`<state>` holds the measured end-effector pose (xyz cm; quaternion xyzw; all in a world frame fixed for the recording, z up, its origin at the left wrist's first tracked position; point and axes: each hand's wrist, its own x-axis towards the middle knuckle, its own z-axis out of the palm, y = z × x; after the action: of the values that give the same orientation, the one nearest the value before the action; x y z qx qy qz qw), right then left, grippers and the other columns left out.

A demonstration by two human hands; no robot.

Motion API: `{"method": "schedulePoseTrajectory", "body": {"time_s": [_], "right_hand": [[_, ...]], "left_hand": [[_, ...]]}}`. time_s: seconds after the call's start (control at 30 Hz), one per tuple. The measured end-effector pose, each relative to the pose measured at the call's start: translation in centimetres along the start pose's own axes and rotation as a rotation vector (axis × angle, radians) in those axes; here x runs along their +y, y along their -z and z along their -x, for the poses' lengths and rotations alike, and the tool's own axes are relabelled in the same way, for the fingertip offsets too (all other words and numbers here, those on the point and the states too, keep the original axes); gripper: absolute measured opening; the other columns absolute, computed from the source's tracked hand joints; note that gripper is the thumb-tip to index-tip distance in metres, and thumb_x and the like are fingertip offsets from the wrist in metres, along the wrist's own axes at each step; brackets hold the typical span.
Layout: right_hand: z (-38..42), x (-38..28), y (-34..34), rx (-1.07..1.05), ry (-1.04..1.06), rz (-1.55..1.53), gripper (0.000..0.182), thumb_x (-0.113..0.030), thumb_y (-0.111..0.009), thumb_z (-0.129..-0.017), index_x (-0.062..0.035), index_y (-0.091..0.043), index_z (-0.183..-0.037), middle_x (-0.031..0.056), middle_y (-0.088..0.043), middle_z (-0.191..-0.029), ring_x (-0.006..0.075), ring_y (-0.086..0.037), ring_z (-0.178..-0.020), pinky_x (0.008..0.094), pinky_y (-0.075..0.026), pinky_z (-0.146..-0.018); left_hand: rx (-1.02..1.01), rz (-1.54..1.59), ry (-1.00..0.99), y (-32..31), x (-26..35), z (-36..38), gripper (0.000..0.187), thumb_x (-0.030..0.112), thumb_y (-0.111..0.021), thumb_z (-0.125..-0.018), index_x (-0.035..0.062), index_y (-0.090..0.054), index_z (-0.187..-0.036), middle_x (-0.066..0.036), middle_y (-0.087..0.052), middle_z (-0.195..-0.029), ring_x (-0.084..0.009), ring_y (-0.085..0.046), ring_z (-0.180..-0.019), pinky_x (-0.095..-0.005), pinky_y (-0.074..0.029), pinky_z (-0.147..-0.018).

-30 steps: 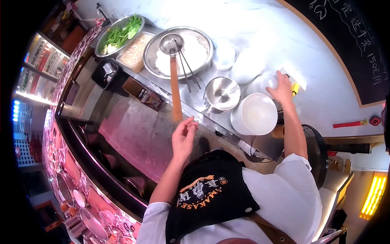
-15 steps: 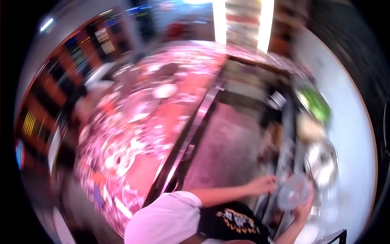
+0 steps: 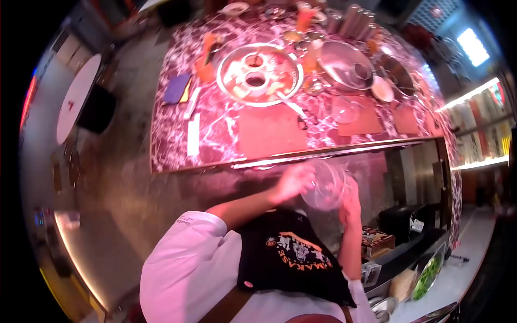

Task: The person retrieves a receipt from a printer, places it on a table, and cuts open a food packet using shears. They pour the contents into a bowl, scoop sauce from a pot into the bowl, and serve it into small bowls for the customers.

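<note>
A clear, round plastic bowl (image 3: 325,185) is held in front of my body, just short of the counter edge. My right hand (image 3: 349,200) grips it from the right side, the fingers up along its wall. My left hand (image 3: 295,181) is at the bowl's left edge with its fingers curled in. Glare and blur hide whether those fingers pinch the rim or something small. What the bowl contains, if anything, cannot be made out.
Ahead on the marbled counter (image 3: 229,125) stand a large round pan (image 3: 225,89) with a utensil, a metal bowl (image 3: 344,56), brown mats (image 3: 269,132) and a folded blue cloth (image 3: 176,89). To the lower right are a small box (image 3: 375,242) and a tray of greens (image 3: 428,277).
My view has swung right-side shelf to counter, so the pan now lies ahead. The bowl and both hands have moved from the side shelf to the counter's front edge.
</note>
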<state>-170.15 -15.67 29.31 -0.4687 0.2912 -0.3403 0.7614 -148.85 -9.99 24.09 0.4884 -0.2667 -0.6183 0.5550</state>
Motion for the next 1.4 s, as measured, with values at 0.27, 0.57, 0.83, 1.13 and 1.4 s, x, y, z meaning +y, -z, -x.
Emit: {"method": "schedulePoseTrajectory", "body": {"time_s": [0.27,0.57,0.83,1.13,1.4], "right_hand": [[-20.8,8.3,-2.1,-0.159,-0.613,-0.308,0.053,-0.043,-0.044,-0.094,-0.0165,-0.034,-0.139,0.0091,-0.048,-0.125,0.0253,-0.053,-0.109,0.0475,-0.048,-0.083],[-31.1,7.8,2.8,-0.016,-0.743,0.225,0.027,-0.026,-0.049,-0.094,-0.0073,-0.055,-0.113,0.004,-0.063,-0.095,0.014,-0.06,-0.078,0.0277,-0.049,-0.067],[-40.5,-2.9,23.3,0.145,0.288,1.142,0.017,-0.014,-0.062,-0.085,-0.0062,-0.064,-0.1,0.009,-0.065,-0.086,0.0202,-0.062,-0.079,0.0298,-0.047,-0.07],[-49.2,0.9,26.8,-0.366,0.204,1.374,0.018,-0.007,-0.063,-0.076,-0.0051,-0.058,-0.093,0.0115,-0.059,-0.082,0.0277,-0.056,-0.08,0.0365,-0.044,-0.076],[-48.3,-1.9,23.1,-0.479,0.151,1.089,0.011,0.0,-0.059,-0.082,-0.0008,-0.056,-0.092,0.0028,-0.055,-0.08,0.0121,-0.051,-0.077,0.0263,-0.043,-0.074]], "left_hand": [[0.752,0.224,0.058,15.5,0.1,-2.6,0.024,0.027,-0.048,-0.089,0.0108,-0.058,-0.102,-0.007,-0.062,-0.087,-0.0172,-0.06,-0.071,-0.0304,-0.05,-0.055],[1.105,0.278,0.049,19.9,-0.8,-9.3,0.021,0.02,-0.054,-0.088,0.0013,-0.053,-0.098,-0.011,-0.053,-0.085,-0.0196,-0.058,-0.07,-0.0304,-0.053,-0.054],[1.336,0.456,-0.093,13.1,-1.0,-9.7,0.033,0.034,-0.051,-0.093,0.0051,-0.047,-0.11,-0.008,-0.051,-0.092,-0.0145,-0.056,-0.074,-0.026,-0.05,-0.053],[1.257,0.416,0.012,11.6,-2.7,-9.3,0.035,0.037,-0.045,-0.095,0.0028,-0.05,-0.102,-0.008,-0.056,-0.082,-0.0163,-0.06,-0.068,-0.0273,-0.05,-0.055],[1.232,0.442,0.05,11.6,-3.0,-7.5,0.032,0.037,-0.047,-0.095,0.0056,-0.053,-0.097,-0.004,-0.057,-0.082,-0.0116,-0.057,-0.068,-0.0238,-0.047,-0.058]]}}
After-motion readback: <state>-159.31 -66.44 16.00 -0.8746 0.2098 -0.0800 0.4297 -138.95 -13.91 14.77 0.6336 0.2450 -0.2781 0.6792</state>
